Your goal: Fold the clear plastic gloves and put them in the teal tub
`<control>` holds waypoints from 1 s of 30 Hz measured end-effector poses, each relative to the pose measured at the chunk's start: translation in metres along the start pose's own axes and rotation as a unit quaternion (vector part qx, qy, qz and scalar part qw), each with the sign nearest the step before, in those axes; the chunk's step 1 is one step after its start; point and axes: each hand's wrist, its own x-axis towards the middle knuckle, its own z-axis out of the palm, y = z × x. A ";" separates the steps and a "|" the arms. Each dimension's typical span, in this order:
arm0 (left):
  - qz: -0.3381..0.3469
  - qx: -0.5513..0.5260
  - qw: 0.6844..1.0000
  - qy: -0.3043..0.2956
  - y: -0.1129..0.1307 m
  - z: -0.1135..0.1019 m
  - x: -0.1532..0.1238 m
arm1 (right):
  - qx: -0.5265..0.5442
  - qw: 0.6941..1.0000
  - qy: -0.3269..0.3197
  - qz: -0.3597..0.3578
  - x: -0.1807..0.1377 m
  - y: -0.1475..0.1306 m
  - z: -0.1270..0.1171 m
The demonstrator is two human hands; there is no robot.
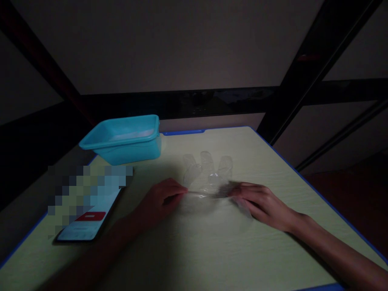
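A clear, thin plastic glove (207, 171) lies flat on the pale green table (212, 250), its fingers pointing away from me. My left hand (162, 200) pinches the glove's near edge on the left. My right hand (257, 202) grips the same edge on the right, fingers curled over it. The cuff is pulled into a taut line between the two hands. The light is dim and the glove is hard to make out.
A turquoise plastic tub (124, 139) stands at the table's far left. A phone (86, 218) with a lit screen lies at the left, partly blurred out. The table has a blue rim (303, 173), and dark metal bars stand behind it.
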 end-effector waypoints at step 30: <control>-0.322 -0.233 0.917 0.014 0.014 0.004 0.017 | 0.221 0.917 -0.009 0.332 0.035 0.017 0.000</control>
